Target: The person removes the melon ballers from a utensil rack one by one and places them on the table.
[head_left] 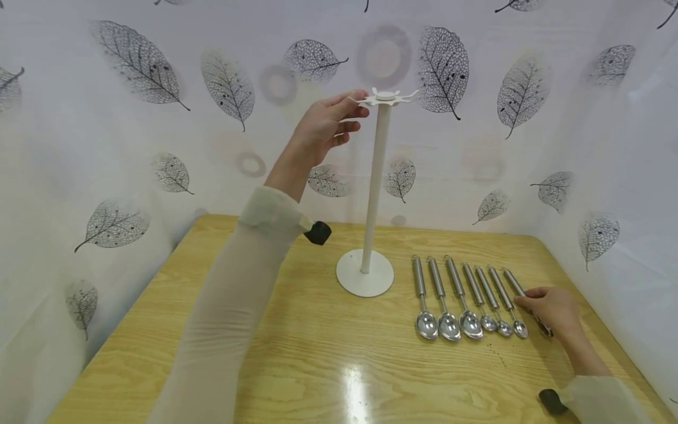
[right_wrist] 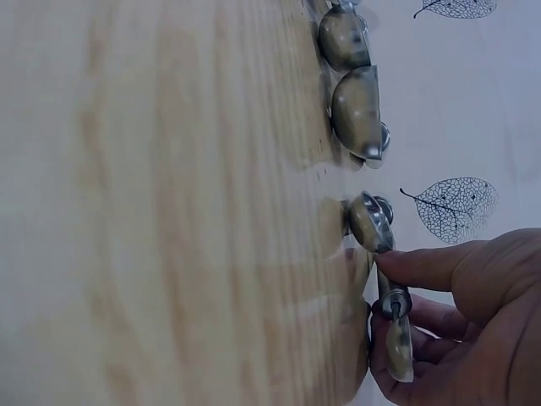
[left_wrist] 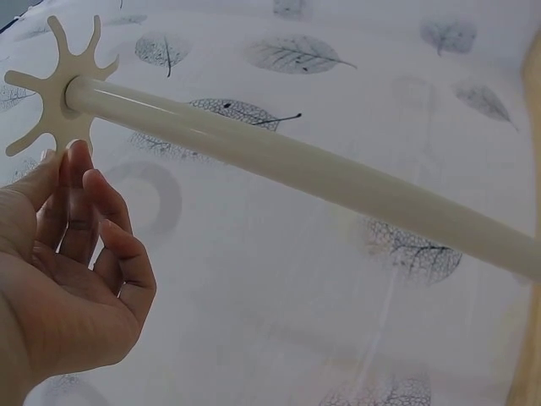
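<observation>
A tall white stand [head_left: 375, 188] rises from a round base on the table, topped by a flat ring of hook arms. With thumb and fingertips, my left hand [head_left: 327, 126] pinches one hook arm on its left side; the left wrist view shows the fingertips at the hooked top [left_wrist: 61, 97]. At the right end of a row of metal spoons, my right hand [head_left: 553, 309] grips the outermost spoon [head_left: 514, 282] by its handle. In the right wrist view, thumb and fingers close around this spoon [right_wrist: 399, 351], its bowl pointing toward the camera.
Several other metal spoons [head_left: 448, 325] lie side by side right of the stand, handles pointing away, with larger bowls left and smaller ones right. The wooden table [head_left: 296, 347] is bordered by a white leaf-print curtain [head_left: 328, 35] at its back and sides.
</observation>
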The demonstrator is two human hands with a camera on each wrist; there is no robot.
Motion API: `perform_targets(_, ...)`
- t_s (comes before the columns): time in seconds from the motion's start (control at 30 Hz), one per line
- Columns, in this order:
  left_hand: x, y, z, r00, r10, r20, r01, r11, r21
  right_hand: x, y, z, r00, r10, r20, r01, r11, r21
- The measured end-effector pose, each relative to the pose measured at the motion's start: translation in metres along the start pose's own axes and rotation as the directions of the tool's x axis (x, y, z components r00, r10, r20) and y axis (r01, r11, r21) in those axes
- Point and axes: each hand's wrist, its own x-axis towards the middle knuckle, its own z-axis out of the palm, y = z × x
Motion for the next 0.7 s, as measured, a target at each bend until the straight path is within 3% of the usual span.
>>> perform_targets(0.47, -0.0005, -0.0003, -0.0004, 1.000, 0.004, 0.001, -0.004, 1.000, 0.005, -0.0010, -0.0030, 0.0002, 0.998, -0.056, 0.001, 0.056, 0.997, -0.043)
perform_targets(0.7, -0.0008, -0.0007, 0.0009, 1.000, 0.006, 0.003, -0.006, 1.000, 0.000, -0.0011, -0.0027, 0.0009, 0.999, -0.039, 0.008, 0.039, 0.998, -0.043)
